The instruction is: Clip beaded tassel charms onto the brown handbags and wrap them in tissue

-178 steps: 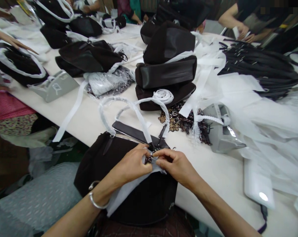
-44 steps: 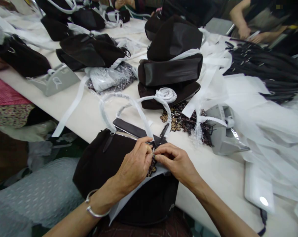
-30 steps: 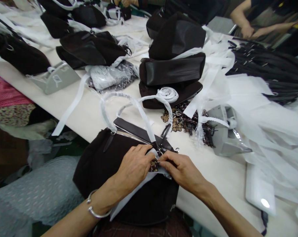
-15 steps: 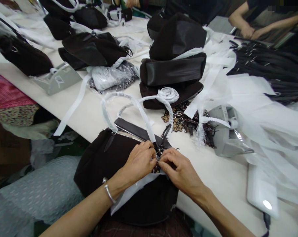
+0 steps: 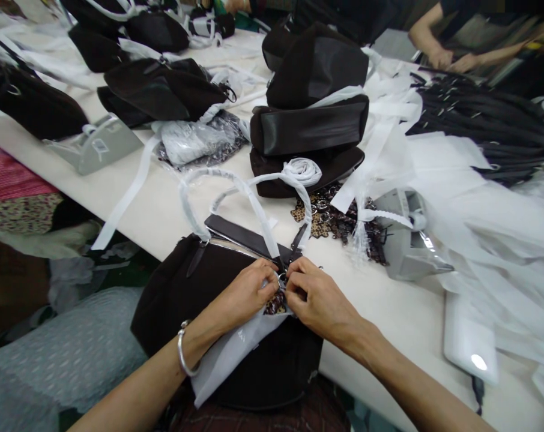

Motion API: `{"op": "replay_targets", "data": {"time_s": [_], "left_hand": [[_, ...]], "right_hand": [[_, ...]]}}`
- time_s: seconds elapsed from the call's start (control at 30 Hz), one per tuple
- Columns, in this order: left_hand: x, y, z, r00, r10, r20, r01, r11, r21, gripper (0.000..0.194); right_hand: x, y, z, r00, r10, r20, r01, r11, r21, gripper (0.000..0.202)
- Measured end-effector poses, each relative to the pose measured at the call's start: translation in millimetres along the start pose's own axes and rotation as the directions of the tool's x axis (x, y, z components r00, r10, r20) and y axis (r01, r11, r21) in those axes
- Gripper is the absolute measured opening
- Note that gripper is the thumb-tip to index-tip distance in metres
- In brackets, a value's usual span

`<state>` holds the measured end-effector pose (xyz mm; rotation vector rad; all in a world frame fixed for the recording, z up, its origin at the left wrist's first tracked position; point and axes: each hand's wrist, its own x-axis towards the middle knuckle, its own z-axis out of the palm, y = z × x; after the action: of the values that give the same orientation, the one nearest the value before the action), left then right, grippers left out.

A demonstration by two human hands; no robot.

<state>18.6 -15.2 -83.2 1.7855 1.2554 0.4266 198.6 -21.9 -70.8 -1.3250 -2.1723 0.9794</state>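
A dark brown handbag [image 5: 177,300] leans over the table's near edge, its two handles [image 5: 249,186] wrapped in white. At the base of the nearer handle, my left hand [image 5: 249,288] is closed in a pinch at the metal ring of a leopard-print charm [image 5: 275,303]. My right hand [image 5: 317,295] pinches at the same ring from the other side, fingertips nearly touching the left ones. Fingers partly hide the ring. Under the charm a white sheet [image 5: 236,357] hangs over the bag's front. A dark zipper pull [image 5: 195,259] dangles at the bag's left.
Stacked dark bags [image 5: 310,129] stand beyond. Several leopard-print charms [image 5: 326,222] lie right of the handles, beside a grey tape dispenser [image 5: 404,252]. White strips [image 5: 470,198], black straps [image 5: 483,120] and a white device [image 5: 470,336] occupy the right. A co-worker's hands [image 5: 452,60] are at the back.
My hands have shifted slightly, with the right fingers now higher at the ring. More of the charm shows between them, and the white sheet hangs a little lower. The whole view has drifted slightly left.
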Motion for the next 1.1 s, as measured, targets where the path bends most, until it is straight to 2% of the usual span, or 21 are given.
{"op": "replay_targets", "data": {"time_s": [0.17, 0.3, 0.5, 0.83, 1.1], "left_hand": [[-2.6, -2.1, -1.3, 0.999, -0.001, 0.045, 0.002, 1.000, -0.019, 0.015], [-3.2, -4.2, -0.7, 0.999, -0.031, 0.044, 0.032, 0.999, -0.020, 0.012], [-3.5, -9.4, -2.6, 0.998, -0.022, 0.067, 0.030, 0.992, -0.121, 0.013], [-6.7, -6.9, -1.7, 0.998, -0.020, 0.059, 0.028, 0.990, -0.139, 0.010], [-2.5, -4.7, -1.0, 0.998, -0.012, 0.055, 0.017, 0.995, -0.096, 0.015]], "right_hand": [[11.0, -2.8, -0.8, 0.994, -0.082, 0.066, 0.084, 0.996, -0.029, 0.016], [9.8, -2.5, 1.2, 0.993, -0.051, 0.111, 0.060, 0.995, -0.077, 0.017], [2.9, -2.3, -0.1, 0.997, 0.004, 0.082, 0.007, 0.991, -0.132, 0.019], [3.2, -4.1, 10.7, 0.995, 0.039, 0.095, -0.009, 0.955, -0.295, 0.017], [1.6, -4.1, 14.0, 0.997, 0.055, 0.061, -0.038, 0.967, -0.251, 0.017]]}}
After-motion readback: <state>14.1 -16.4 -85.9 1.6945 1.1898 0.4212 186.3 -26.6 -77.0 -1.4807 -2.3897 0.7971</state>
